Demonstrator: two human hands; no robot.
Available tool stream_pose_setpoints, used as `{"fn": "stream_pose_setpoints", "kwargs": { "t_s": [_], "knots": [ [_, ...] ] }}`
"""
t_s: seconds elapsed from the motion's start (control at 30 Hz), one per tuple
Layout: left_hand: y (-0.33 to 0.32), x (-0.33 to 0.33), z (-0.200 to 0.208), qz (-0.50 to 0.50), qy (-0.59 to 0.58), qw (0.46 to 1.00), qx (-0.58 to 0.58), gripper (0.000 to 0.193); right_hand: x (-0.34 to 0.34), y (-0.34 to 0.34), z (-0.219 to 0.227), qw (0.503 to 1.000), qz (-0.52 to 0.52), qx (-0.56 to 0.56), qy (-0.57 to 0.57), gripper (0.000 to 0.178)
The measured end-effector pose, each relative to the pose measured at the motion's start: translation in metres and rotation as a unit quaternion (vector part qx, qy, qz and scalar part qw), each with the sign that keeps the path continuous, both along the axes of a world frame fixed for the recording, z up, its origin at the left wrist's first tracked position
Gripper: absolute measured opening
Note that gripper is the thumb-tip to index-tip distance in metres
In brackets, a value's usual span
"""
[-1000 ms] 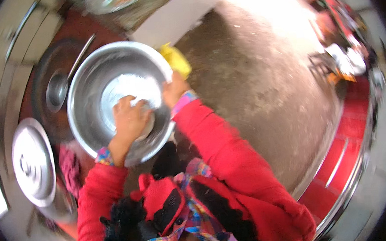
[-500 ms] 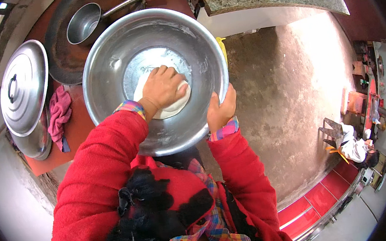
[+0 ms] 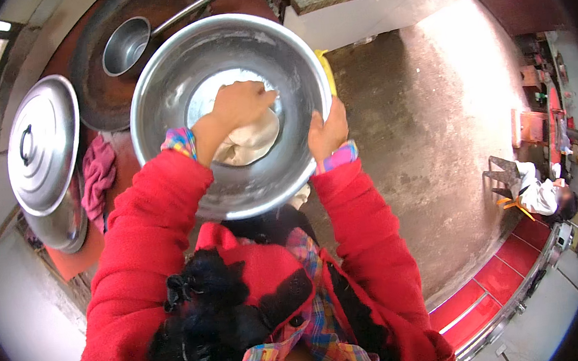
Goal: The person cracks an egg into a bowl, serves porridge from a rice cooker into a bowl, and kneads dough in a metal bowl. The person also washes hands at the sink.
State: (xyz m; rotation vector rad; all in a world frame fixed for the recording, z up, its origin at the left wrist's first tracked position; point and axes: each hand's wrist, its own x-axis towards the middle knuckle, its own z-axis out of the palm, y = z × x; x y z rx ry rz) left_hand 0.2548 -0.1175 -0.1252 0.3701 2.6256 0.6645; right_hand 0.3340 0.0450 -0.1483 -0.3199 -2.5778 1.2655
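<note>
The left hand point(image 3: 237, 109) is pressing down into the soft white lump of dough point(image 3: 252, 141), which is lying in the bottom of the big round shiny metal bowl point(image 3: 176, 87). Its fingers are curling over the dough, half closed. The right hand point(image 3: 327, 132) is gripping the bowl's rim on the near right side, fingers wrapping tight around the edge. The dough is looking squishy and sticky, best pushed from the top. The bowl is looking smooth and slippery, so the rim is the good place to hold. A round silver pot lid point(image 3: 42, 143) and a pink cloth point(image 3: 97, 174) are sitting to the left.
</note>
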Motion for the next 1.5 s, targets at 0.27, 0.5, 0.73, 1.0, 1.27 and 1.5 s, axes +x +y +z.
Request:
{"fn": "stream_pose_setpoints", "kwargs": {
  "t_s": [0.27, 0.5, 0.73, 1.0, 1.27, 1.5],
  "knots": [
    [-0.01, 0.09, -0.014, -0.091, 0.305, 0.947, 0.037, 0.026, 0.004, -0.004, 0.005, 0.998, -0.025, -0.025, -0.052, 0.042],
    [0.016, 0.032, -0.04, -0.062, 0.232, 0.971, -0.009, 0.02, 0.016, 0.0, 0.002, 1.0, 0.006, 0.015, -0.008, 0.045],
    [0.03, -0.008, -0.06, -0.062, 0.236, 0.968, -0.051, 0.028, 0.006, 0.003, 0.001, 1.0, 0.006, 0.023, 0.014, 0.044],
    [-0.016, 0.041, 0.04, -0.123, 0.09, 0.983, -0.102, 0.029, -0.005, 0.0, 0.002, 1.0, -0.016, -0.008, -0.021, 0.041],
    [-0.038, 0.076, -0.021, -0.072, 0.293, 0.953, 0.031, 0.012, 0.004, -0.003, 0.0, 0.999, -0.027, -0.013, -0.038, 0.041],
    [-0.022, 0.018, -0.057, -0.037, 0.247, 0.968, -0.003, 0.019, 0.011, -0.002, 0.003, 0.998, -0.03, -0.027, -0.046, 0.042]
  ]
}}
